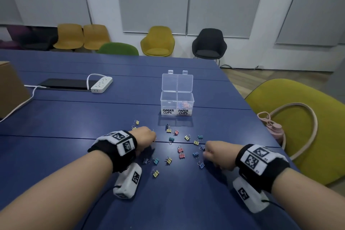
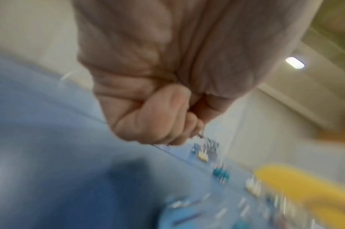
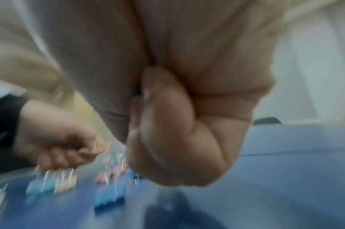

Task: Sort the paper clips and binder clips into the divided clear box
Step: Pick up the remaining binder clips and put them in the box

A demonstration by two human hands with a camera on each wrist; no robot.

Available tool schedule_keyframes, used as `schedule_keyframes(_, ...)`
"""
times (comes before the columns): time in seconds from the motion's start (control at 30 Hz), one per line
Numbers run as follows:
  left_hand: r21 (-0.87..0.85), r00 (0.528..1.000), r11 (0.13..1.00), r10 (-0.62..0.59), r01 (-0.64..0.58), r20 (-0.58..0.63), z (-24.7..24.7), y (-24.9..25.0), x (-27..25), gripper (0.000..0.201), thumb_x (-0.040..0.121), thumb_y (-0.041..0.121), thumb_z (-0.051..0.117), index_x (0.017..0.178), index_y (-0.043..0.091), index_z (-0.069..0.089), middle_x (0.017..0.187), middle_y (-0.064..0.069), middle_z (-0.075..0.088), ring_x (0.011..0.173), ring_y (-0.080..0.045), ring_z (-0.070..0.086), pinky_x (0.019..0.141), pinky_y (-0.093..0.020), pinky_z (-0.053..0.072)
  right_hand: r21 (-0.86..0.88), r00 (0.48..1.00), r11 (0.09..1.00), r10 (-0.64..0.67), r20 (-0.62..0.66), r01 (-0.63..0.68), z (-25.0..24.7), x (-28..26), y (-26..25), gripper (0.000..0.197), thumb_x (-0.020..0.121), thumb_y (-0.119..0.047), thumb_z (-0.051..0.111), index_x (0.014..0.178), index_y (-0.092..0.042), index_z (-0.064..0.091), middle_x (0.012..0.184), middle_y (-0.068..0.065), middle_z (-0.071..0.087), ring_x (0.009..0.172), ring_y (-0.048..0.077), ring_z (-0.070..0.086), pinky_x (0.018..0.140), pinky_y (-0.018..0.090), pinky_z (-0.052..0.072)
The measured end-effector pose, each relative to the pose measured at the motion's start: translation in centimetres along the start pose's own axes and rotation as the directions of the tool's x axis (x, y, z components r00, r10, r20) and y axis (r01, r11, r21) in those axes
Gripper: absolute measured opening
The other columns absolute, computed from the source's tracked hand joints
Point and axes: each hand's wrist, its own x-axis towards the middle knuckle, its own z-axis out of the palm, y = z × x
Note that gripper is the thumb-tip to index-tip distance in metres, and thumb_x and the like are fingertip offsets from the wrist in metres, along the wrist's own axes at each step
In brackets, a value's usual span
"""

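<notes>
The divided clear box (image 1: 177, 111) stands open on the blue table (image 1: 74, 117), lids up. Its left cell, labelled BINDER CLIPS, looks empty; the right cell holds coloured paper clips (image 1: 184, 105). Several small coloured binder clips (image 1: 180, 152) lie scattered between the box and my hands. My left hand (image 1: 147, 136) is curled into a fist at the left of the scatter, and a thin metal wire pokes out at its fingertips (image 2: 195, 131). My right hand (image 1: 212, 152) is a tight fist (image 3: 177, 139) at the right of the scatter, low over a blue clip (image 1: 200, 164); nothing shows inside it.
A white power strip (image 1: 101, 84) and a dark tablet (image 1: 65, 83) lie at the back left, with a cardboard box (image 1: 9, 87) at the left edge. Beyond the table's right edge stand a yellow-green chair (image 1: 298, 145), a pink bottle (image 1: 276, 129) and a beige strap (image 1: 309, 117).
</notes>
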Motion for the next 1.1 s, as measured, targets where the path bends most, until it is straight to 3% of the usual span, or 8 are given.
schedule_keyframes(0.13,-0.748,0.994,0.664,0.081,0.003,0.076,-1.9,-1.4,0.2,0.028,0.087,0.011,0.034,0.059,0.014,0.035,0.056,-0.002,0.032,0.035,-0.011,0.024,0.037,-0.013,0.017,0.845,0.995,0.526,0.072,0.073,-0.100,-0.8,-0.3,1.2,0.022,0.093,-0.019,0.038,0.071,-0.020,0.034,0.058,0.000,0.031,0.039,0.011,0.022,0.039,0.016,0.016)
schedule_keyframes(0.23,-0.962,0.975,0.273,0.206,0.029,0.087,-2.5,-1.9,-0.4,0.017,0.078,0.010,0.031,0.063,0.010,0.038,0.060,-0.004,0.037,0.039,-0.013,0.033,0.034,-0.012,0.018,0.997,0.997,-0.014,-0.012,0.079,-0.080,-1.3,0.0,1.6,0.023,0.088,-0.018,0.035,0.065,-0.018,0.037,0.055,0.001,0.031,0.035,0.009,0.022,0.035,0.010,0.013)
schedule_keyframes(0.33,-0.993,0.964,0.113,0.254,0.045,0.073,-2.5,-2.1,-0.6,0.014,0.068,0.010,0.033,0.069,0.006,0.046,0.067,-0.007,0.043,0.044,-0.015,0.041,0.031,-0.014,0.021,0.967,0.990,-0.244,-0.134,0.045,-0.077,-1.5,0.0,1.5,0.017,0.080,-0.022,0.039,0.068,-0.012,0.047,0.061,0.005,0.042,0.038,0.010,0.030,0.032,0.010,0.018)
schedule_keyframes(0.47,-0.967,0.979,0.247,0.175,0.062,0.108,-2.0,-1.5,-0.1,0.020,0.073,0.010,0.037,0.080,0.002,0.053,0.066,-0.006,0.041,0.043,-0.013,0.040,0.032,-0.014,0.020,0.987,0.989,-0.144,-0.135,0.058,-0.077,-1.1,0.4,0.6,0.018,0.083,-0.019,0.045,0.073,-0.007,0.053,0.064,0.005,0.046,0.042,0.008,0.032,0.031,0.011,0.016)
schedule_keyframes(0.67,-0.277,0.999,0.960,0.039,-0.029,0.031,-2.0,-0.7,1.3,0.019,0.085,-0.006,0.046,0.073,0.006,0.055,0.059,-0.006,0.047,0.046,-0.014,0.036,0.035,-0.013,0.026,0.876,0.968,0.438,-0.046,0.247,-0.203,-1.6,1.7,1.3,0.013,0.086,-0.001,0.051,0.076,-0.007,0.056,0.062,0.004,0.050,0.045,0.009,0.040,0.034,0.014,0.024)
schedule_keyframes(0.8,0.031,0.980,0.983,0.175,-0.178,0.095,-4.6,2.5,2.2,0.028,0.085,-0.010,0.049,0.067,0.009,0.057,0.056,-0.004,0.053,0.041,-0.010,0.044,0.039,-0.016,0.040,0.827,0.959,0.537,-0.108,0.263,-0.166,-3.9,2.7,2.3,0.020,0.083,0.017,0.050,0.077,0.000,0.058,0.059,0.009,0.057,0.047,0.015,0.049,0.039,0.018,0.037)
schedule_keyframes(0.93,-0.207,0.959,0.936,0.273,-0.284,-0.080,-6.5,7.7,4.8,0.031,0.089,-0.013,0.042,0.067,0.007,0.052,0.056,-0.008,0.049,0.037,-0.010,0.047,0.042,-0.020,0.049,0.824,0.984,0.560,-0.088,0.157,-0.082,-6.8,4.7,1.5,0.028,0.086,0.023,0.041,0.079,0.000,0.057,0.064,0.011,0.052,0.049,0.015,0.050,0.043,0.020,0.044)
schedule_keyframes(1.1,-0.017,0.897,0.926,0.359,-0.376,-0.257,-6.8,11.6,8.6,0.017,0.090,0.002,0.049,0.094,0.003,0.066,0.093,-0.020,0.067,0.081,-0.029,0.063,0.086,-0.037,0.054,0.798,0.998,0.600,-0.023,-0.051,0.055,-10.6,8.8,-1.5,0.031,0.087,0.021,0.037,0.077,-0.005,0.050,0.067,0.010,0.045,0.053,0.017,0.043,0.043,0.021,0.040)
